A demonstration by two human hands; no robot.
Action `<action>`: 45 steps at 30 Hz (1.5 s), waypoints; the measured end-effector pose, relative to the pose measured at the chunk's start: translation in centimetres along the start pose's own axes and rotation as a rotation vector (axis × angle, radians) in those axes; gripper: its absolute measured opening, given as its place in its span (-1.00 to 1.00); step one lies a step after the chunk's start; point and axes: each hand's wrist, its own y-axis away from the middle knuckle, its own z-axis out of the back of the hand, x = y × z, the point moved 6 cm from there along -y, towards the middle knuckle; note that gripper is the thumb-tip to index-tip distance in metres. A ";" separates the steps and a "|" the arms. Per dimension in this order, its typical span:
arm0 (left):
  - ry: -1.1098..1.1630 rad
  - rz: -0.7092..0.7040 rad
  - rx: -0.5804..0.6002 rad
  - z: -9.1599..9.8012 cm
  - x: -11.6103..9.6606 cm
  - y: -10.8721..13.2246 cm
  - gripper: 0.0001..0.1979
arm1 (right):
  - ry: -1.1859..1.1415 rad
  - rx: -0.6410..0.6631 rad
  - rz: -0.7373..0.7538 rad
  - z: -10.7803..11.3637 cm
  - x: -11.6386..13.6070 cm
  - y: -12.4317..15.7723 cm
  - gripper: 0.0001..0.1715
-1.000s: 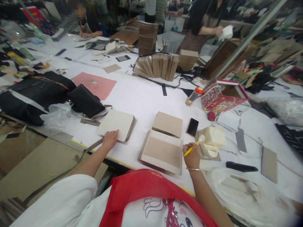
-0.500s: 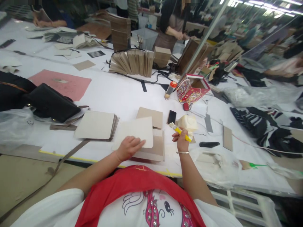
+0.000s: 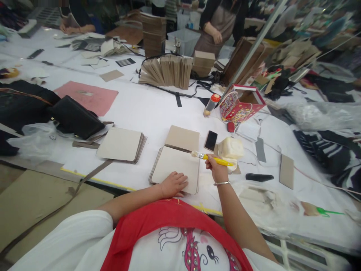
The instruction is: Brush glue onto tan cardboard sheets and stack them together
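Observation:
My left hand [image 3: 175,183] lies flat on the near edge of a pale cardboard panel [image 3: 175,163], fingers stretched out. That panel tops a small stack in front of me. In my right hand [image 3: 217,169] is a yellow-handled brush [image 3: 216,159], its whitish bristles over the panel's upper right corner; whether they touch it I cannot tell. Just behind lies a second stack of brown card panels [image 3: 182,137]. Off to the left rests another stack of pale panels [image 3: 121,144]. A cream-coloured block-like container [image 3: 230,147] stands just beyond my right hand.
A phone [image 3: 211,140], a black-handled tool [image 3: 259,177] and a red patterned bag [image 3: 239,105] are to the right. A black bag [image 3: 76,117] and a pink sheet [image 3: 90,98] lie left. Fanned brown panels [image 3: 167,71] stand farther back; two people work across the table.
The pale panel my left hand held at an angle now lies squarely on the stack. My left hand has flattened onto it. The brush has swung left, over the panel.

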 end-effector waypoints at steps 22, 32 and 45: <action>0.104 0.099 -0.095 -2.5 2.1 0.2 -0.46 | 0.388 0.322 0.012 -14.0 -1.4 -5.8 -0.74; 0.131 0.146 -0.035 -1.7 2.0 0.0 -0.49 | 0.689 -0.001 0.144 -0.2 -1.6 -2.3 -0.69; 0.213 0.174 0.011 -1.3 2.1 0.2 -0.45 | 0.891 0.542 0.435 -1.1 -1.7 13.7 -0.70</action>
